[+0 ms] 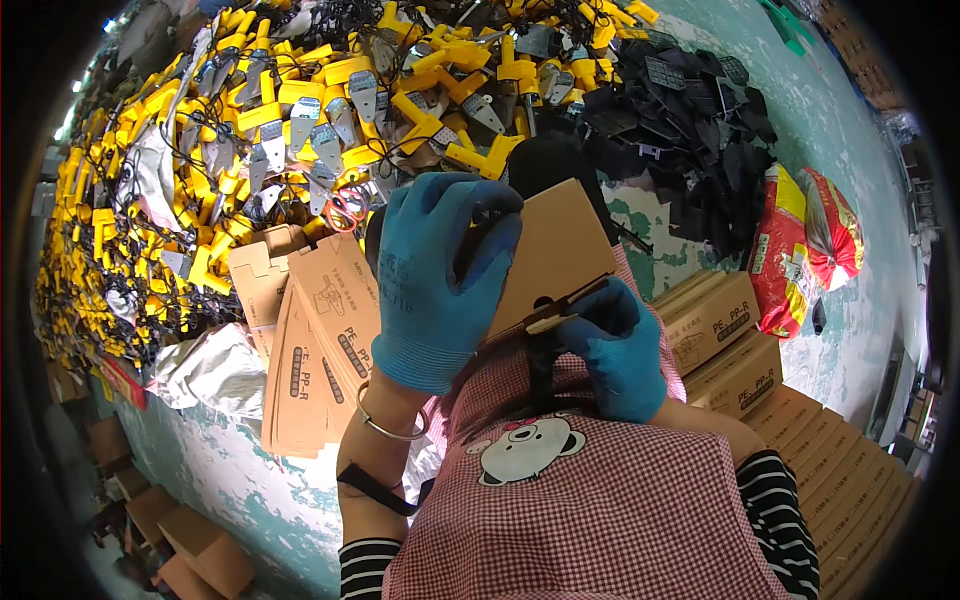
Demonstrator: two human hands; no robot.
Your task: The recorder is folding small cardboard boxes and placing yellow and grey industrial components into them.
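Right hand (622,358) half-curled, seemingly against the carton (556,238)

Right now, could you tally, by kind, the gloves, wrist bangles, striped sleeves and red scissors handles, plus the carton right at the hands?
Blue gloves: 2
Bangle: 1
Striped sleeves: 2
Brown carton: 1
Red-handled scissors: 1 visible pair
Total: 7

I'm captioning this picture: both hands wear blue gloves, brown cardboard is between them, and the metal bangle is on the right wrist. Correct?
Not quite: the metal bangle is on the left wrist, as the head view shows. The rest stands: the left hand and right hand wear blue gloves, with brown cardboard between.
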